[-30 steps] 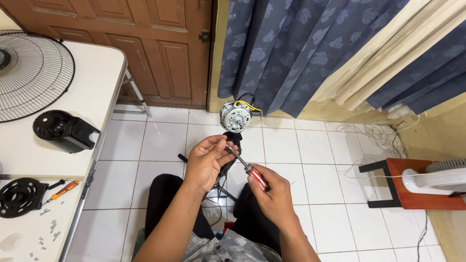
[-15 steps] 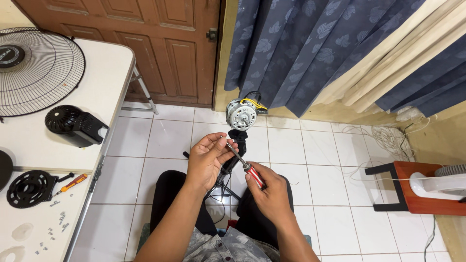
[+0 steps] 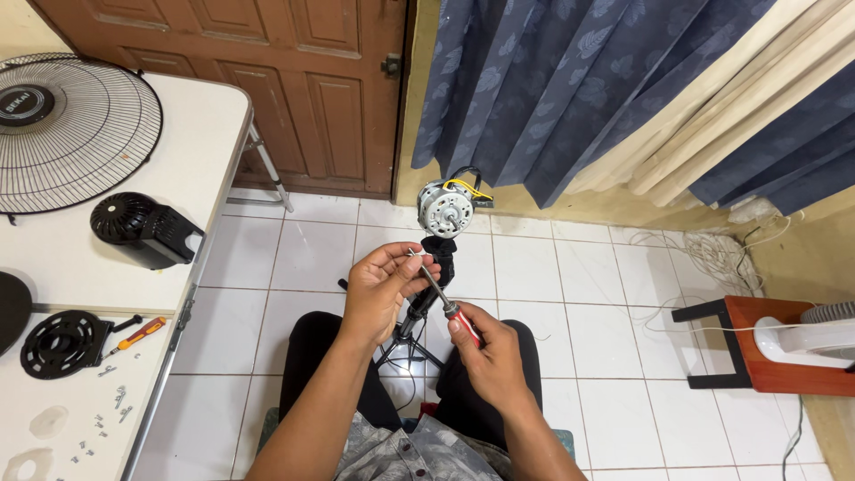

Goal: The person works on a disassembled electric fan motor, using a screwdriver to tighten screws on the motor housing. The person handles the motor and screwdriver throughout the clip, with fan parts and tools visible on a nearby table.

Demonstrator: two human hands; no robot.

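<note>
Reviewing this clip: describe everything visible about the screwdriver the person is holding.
The screwdriver has a red handle with a dark band and a slim, silvery metal shaft. The right hand grips the handle, so much of it is hidden. It slants up and to the left, its tip meeting the fingertips of the left hand, which pinch something small and pale there. It is held above the person's lap, in front of a black stand topped by a fan motor.

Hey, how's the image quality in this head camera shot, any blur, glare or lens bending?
Head view: even, soft light, sharp on the left hand, right hand and screwdriver; faint sheen on the floor tiles; wide-angle bending skews the door and table.
</note>
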